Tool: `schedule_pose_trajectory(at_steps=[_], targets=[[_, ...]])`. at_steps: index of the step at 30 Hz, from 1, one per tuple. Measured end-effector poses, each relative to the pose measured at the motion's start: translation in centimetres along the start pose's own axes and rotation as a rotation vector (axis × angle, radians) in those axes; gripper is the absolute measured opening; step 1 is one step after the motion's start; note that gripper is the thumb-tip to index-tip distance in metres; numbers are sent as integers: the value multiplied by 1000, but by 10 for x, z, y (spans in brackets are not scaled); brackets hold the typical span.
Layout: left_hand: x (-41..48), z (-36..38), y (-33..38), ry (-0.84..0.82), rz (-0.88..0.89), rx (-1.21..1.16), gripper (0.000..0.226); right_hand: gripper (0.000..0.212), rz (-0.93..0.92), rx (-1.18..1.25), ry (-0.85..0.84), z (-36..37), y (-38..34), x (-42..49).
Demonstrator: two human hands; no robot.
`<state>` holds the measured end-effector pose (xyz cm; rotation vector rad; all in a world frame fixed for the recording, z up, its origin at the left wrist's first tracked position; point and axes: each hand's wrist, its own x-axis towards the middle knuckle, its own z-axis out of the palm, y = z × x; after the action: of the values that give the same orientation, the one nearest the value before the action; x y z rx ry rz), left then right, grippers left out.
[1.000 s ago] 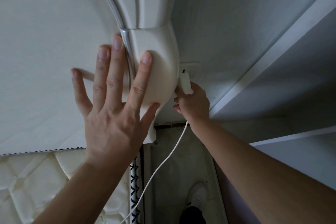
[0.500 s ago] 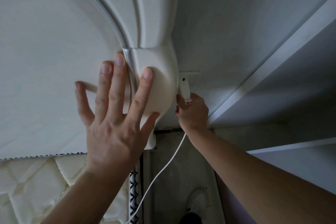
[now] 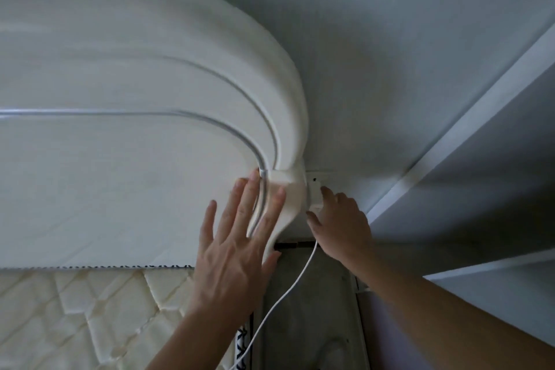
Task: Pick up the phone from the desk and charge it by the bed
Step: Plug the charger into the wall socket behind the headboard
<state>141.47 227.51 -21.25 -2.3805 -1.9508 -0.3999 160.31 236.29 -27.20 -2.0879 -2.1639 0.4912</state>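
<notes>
White charger plug [image 3: 313,196] — likely light, rigid, slick, best held by its body — is pinched by the right hand [image 3: 341,227] at the wall socket [image 3: 320,178]; limp cable [image 3: 288,288] trails below the grip. Left hand [image 3: 237,252] presses spread on the headboard [image 3: 150,159]. Phone out of view.

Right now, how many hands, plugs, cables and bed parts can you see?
Hands: 2 (left hand, right hand)
Charger plug: 1
White cable: 1
Headboard: 1
Mattress: 1
Total: 6
</notes>
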Motion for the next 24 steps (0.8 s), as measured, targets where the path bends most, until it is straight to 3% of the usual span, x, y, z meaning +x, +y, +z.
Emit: schedule_pose_trajectory(at_steps=[6,15,24], targets=[[-3,-64,14,-146,-87,-72,109,47,-213,-130,140,-87,-18,-63],[-28,-140,30,-115,-169,-114,74,48,-242,-101,243,-159,-56,-140],[-78,-160,1,-60,-314,-68,70,54,-383,-203,206,-171,-113,-165]])
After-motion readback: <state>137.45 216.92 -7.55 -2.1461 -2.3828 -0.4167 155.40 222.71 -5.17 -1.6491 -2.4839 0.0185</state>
